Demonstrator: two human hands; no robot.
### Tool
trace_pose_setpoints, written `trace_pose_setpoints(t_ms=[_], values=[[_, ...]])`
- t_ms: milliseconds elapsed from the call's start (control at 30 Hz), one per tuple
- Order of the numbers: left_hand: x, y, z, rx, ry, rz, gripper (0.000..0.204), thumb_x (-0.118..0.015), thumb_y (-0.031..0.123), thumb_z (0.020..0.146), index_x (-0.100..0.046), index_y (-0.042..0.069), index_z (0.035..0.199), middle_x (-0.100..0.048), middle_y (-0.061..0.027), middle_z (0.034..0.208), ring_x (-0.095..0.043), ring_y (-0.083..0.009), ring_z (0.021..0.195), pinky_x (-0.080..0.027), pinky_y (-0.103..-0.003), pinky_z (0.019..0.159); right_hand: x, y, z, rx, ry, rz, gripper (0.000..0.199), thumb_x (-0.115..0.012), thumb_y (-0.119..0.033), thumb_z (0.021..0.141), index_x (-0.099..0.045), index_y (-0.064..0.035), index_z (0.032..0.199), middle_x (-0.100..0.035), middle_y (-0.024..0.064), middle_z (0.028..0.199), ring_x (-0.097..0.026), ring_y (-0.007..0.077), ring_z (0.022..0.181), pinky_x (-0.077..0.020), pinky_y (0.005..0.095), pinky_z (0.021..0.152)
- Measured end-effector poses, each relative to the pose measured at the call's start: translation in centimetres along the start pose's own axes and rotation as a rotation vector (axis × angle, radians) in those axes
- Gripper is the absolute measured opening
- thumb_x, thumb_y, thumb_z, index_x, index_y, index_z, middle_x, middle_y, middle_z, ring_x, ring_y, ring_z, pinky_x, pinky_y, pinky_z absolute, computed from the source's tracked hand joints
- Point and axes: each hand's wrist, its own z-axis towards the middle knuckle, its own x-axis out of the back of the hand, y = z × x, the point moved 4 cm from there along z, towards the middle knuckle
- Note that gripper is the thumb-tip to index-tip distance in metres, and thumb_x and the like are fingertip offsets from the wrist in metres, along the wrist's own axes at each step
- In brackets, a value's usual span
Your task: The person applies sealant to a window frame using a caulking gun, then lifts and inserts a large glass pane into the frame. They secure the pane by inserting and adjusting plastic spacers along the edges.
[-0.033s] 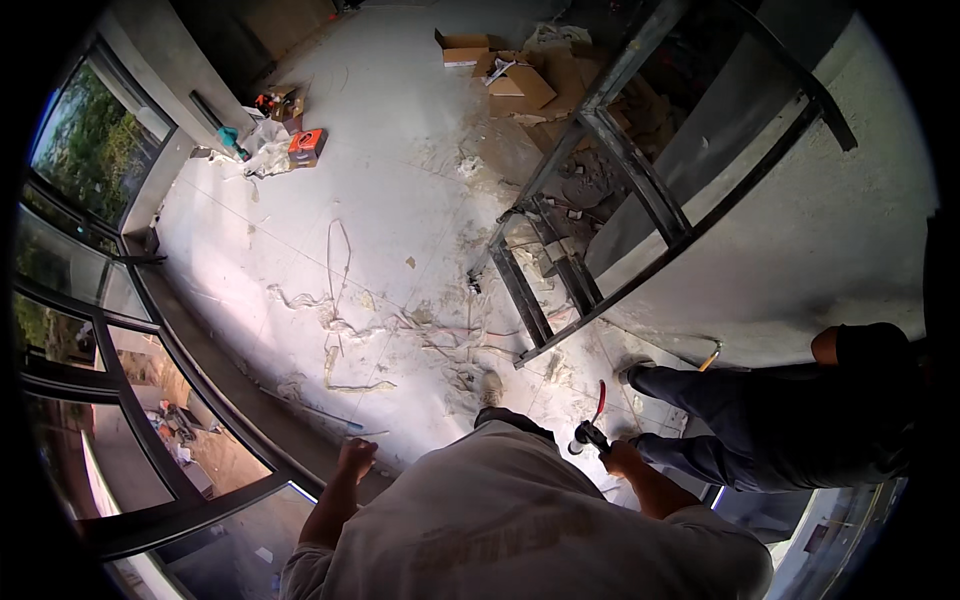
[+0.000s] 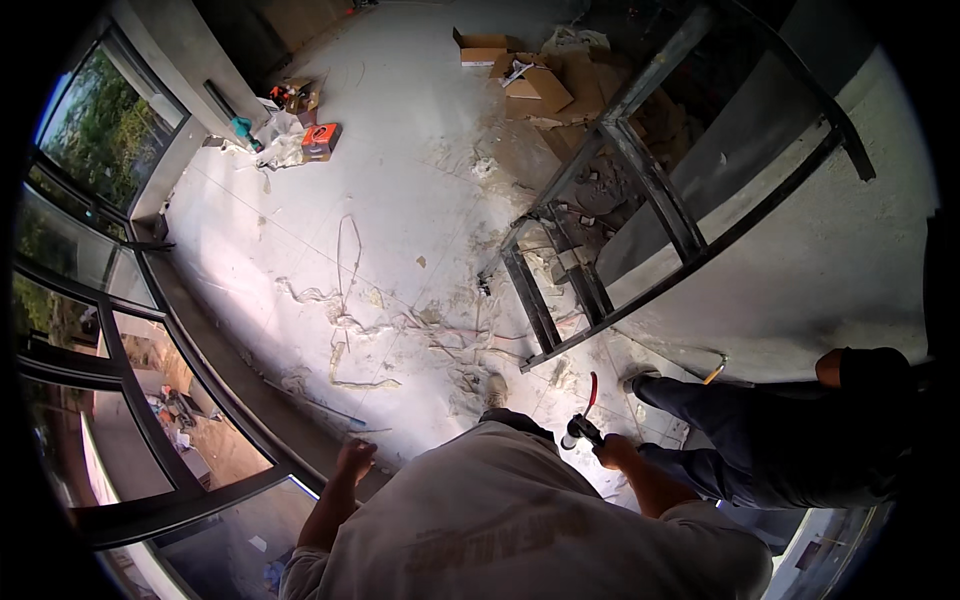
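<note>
My right hand (image 2: 617, 452) is closed round the black grip of a hand tool (image 2: 584, 431) with a pale round end. A curved red piece (image 2: 592, 389) rises from the tool and moves along with it; its exact kind is unclear. My left hand (image 2: 356, 459) hangs by my left side with its fingers curled in. Nothing shows in it, and it touches nothing. One of my shoes (image 2: 496, 390) stands on the pale dusty floor (image 2: 400, 210).
A co-worker in dark trousers (image 2: 700, 405) stands close on my right. Ahead right leans a dark metal frame (image 2: 655, 190). Loose strips (image 2: 345, 325) litter the floor. Cardboard (image 2: 545, 90) and an orange box (image 2: 320, 141) lie farther off. Framed windows (image 2: 150, 400) run along my left.
The view has turned slightly left, so the far room sits more to the right. My right hand and the tool have shifted a little left; my left hand stays much the same.
</note>
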Motion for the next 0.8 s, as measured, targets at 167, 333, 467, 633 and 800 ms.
trace_pose_setpoints(t_ms=[167, 333, 467, 633, 800], values=[[7.4, -0.1, -4.9, 0.047, 0.231, -0.159, 0.029, -0.074, 0.023, 0.092, -0.073, -0.003, 0.106, -0.076, -0.0153, 0.097, -0.074, -0.0245, 0.076, -0.061, -0.037, 0.068, 15.2, -22.4, 9.4, 0.371, 0.084, -0.112, 0.055, -0.068, -0.048, 0.092, -0.072, 0.0056, 0.104, -0.073, 0.0296, 0.102, -0.071, 0.0451, 0.102, -0.0564, 0.0511, 0.09], [7.8, -13.2, -1.2, 0.379, 0.26, -0.606, 0.03, -0.07, 0.028, 0.097, -0.074, 0.0, 0.106, -0.076, -0.0124, 0.091, -0.075, -0.0252, 0.073, -0.061, -0.037, 0.063, 24.2, -42.3, 10.5, 0.605, 0.22, -0.025, 0.046, -0.074, -0.042, 0.089, -0.07, 0.0038, 0.092, -0.07, 0.0278, 0.084, -0.071, 0.0447, 0.086, -0.0543, 0.0505, 0.076], [5.7, -16.5, 1.7, 0.327, 0.152, -0.418, 0.028, -0.07, 0.031, 0.097, -0.075, 0.004, 0.102, -0.074, -0.0103, 0.083, -0.072, -0.0248, 0.066, -0.057, -0.038, 0.056, 29.3, -57.0, 8.4, 0.79, 0.256, 0.031, 0.043, -0.073, -0.039, 0.09, -0.067, 0.0034, 0.089, -0.069, 0.0252, 0.08, -0.07, 0.0426, 0.08, -0.0533, 0.0491, 0.074], [16.2, -5.2, 8.7, 0.438, 0.266, -0.494, 0.033, -0.073, 0.036, 0.093, -0.076, 0.004, 0.098, -0.073, -0.0089, 0.078, -0.068, -0.021, 0.061, -0.054, -0.037, 0.054, 31.8, -72.9, 5.6, 0.801, 0.059, 0.251, 0.028, -0.074, -0.025, 0.092, -0.064, -0.0005, 0.084, -0.062, 0.0075, 0.067, -0.06, 0.0158, 0.059, -0.0477, 0.0382, 0.056], [33.7, 11.7, 20.2, 0.038, 0.2, -0.704, 0.048, -0.074, 0.042, 0.093, -0.073, -0.001, 0.114, -0.076, -0.0119, 0.104, -0.072, -0.0213, 0.086, -0.058, -0.039, 0.075, 34.3, -86.3, 3.0, 0.792, -0.285, 0.599, 0.018, -0.067, -0.013, 0.093, -0.055, -0.005, 0.083, -0.052, 0.0026, 0.059, -0.044, 0.0106, 0.044, -0.033, 0.0292, 0.042]])
